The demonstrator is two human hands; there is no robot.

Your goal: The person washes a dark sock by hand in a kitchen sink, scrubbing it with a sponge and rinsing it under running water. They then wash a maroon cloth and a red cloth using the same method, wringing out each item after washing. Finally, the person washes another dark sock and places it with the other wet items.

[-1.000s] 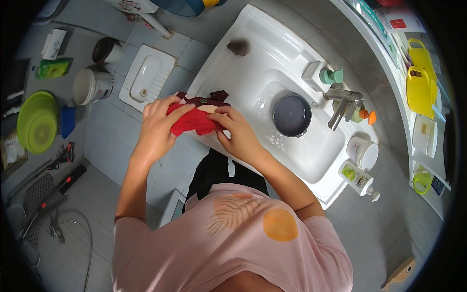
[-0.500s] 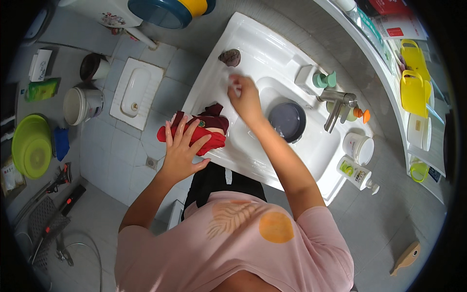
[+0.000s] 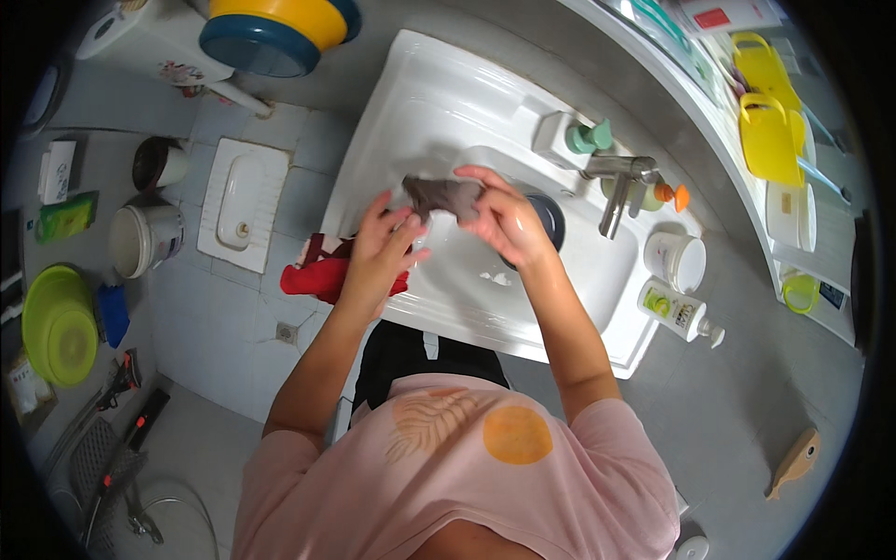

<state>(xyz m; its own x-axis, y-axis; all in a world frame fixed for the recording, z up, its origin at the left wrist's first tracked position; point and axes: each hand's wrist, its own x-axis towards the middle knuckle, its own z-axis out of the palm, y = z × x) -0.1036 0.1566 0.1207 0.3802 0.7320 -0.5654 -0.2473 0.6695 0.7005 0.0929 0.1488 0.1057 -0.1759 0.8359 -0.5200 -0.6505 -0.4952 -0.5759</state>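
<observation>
Over the left part of the white sink (image 3: 373, 126), my right hand (image 3: 513, 222) pinches one end of a small wet grey-brown cloth (image 3: 446, 196). The cloth is stretched sideways; its exact kind is unclear. My left hand (image 3: 381, 245) is at its other end, fingers spread, with the fingertips close to or touching it. Under my left hand and forearm, a bundle of red and maroon cloth (image 3: 315, 280) lies over the sink's front left edge, partly hidden. A dark grey round basin (image 3: 551, 222) sits in the sink bowl, mostly behind my right hand.
White foam (image 3: 495, 277) lies in the sink. Along the back stand a green-topped pump bottle (image 3: 565, 140) and a metal faucet (image 3: 621, 182). A white tub (image 3: 674, 261) and a lotion bottle (image 3: 674, 310) are at the right edge. A squat toilet (image 3: 245, 205) is in the floor at left.
The grey-brown cloth has been lifted from the sink's left side by my right hand. My left hand has left the red bundle and come over beside the cloth. The view has shifted slightly.
</observation>
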